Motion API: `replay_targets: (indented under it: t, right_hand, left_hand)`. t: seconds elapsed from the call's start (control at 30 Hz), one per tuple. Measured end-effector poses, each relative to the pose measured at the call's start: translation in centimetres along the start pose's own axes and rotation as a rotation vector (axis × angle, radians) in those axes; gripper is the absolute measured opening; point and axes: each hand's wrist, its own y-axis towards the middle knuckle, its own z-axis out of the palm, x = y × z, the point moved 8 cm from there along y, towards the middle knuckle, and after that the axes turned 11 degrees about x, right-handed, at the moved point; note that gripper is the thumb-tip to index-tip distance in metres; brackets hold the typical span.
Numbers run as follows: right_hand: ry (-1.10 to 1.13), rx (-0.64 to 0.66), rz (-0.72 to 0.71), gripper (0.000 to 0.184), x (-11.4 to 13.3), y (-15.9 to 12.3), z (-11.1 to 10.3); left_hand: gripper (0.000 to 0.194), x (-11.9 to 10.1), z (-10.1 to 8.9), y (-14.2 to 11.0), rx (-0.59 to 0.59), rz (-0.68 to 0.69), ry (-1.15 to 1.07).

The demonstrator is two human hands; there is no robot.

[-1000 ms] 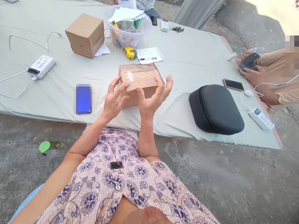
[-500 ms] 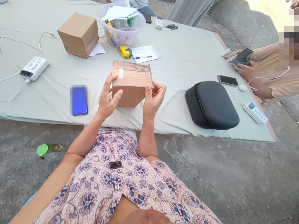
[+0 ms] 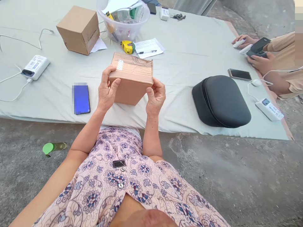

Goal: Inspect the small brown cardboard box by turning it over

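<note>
I hold a small brown cardboard box (image 3: 132, 77) in the air over the near edge of a pale green cloth (image 3: 189, 53). My left hand (image 3: 106, 91) grips its left side, thumb on the near face and fingers round the far corner. Against the box's right near corner, my right hand (image 3: 155, 99) is curled with fingertips pressing the edge. A small white sticker sits on the taped top of the box.
On the cloth: a blue phone (image 3: 81, 98), a white power bank (image 3: 35, 66) with cable, a second cardboard box (image 3: 79, 29), a clear bowl (image 3: 124, 19) of items, a yellow tape measure (image 3: 127, 46), a black case (image 3: 221, 101). Another person's hands (image 3: 259, 55) hold a phone at right. A green-capped bottle (image 3: 53, 147) lies on the ground.
My hands went from spread open around the box to gripping it on both sides. The box has been lifted slightly and tilted toward me.
</note>
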Motion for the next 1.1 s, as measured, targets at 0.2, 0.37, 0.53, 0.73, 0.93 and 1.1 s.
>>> replay_targets:
  t: [0.2, 0.37, 0.53, 0.73, 0.93, 1.1]
  right_hand:
    - [-0.017, 0.085, 0.028, 0.051, -2.2, -0.7, -0.6]
    - [-0.107, 0.205, 0.189, 0.054, -4.2, -2.1, -0.3]
    - [-0.217, 0.266, 0.293, 0.038, -5.2, -3.0, -0.3]
    - [-0.573, 0.450, 0.352, 0.020, -6.1, -3.8, 1.3]
    - [-0.669, 0.468, 0.408, 0.020, -7.0, -4.6, 1.9]
    - [-0.633, 0.427, 0.372, 0.024, -6.9, -4.6, 1.7]
  left_hand:
    - [0.075, 2.3, -0.3, 0.1, 0.133, 0.033, -0.078]
    - [0.091, 4.2, -0.3, -0.8, 0.173, -0.057, -0.070]
    - [0.088, 6.0, -0.2, -1.9, 0.177, -0.093, -0.052]
    - [0.077, 7.4, -0.1, -3.8, 0.174, -0.169, -0.062]
    - [0.061, 8.4, 0.4, -5.2, 0.172, -0.281, 0.046]
    - [0.064, 9.2, 1.2, -5.8, 0.186, -0.389, 0.407]
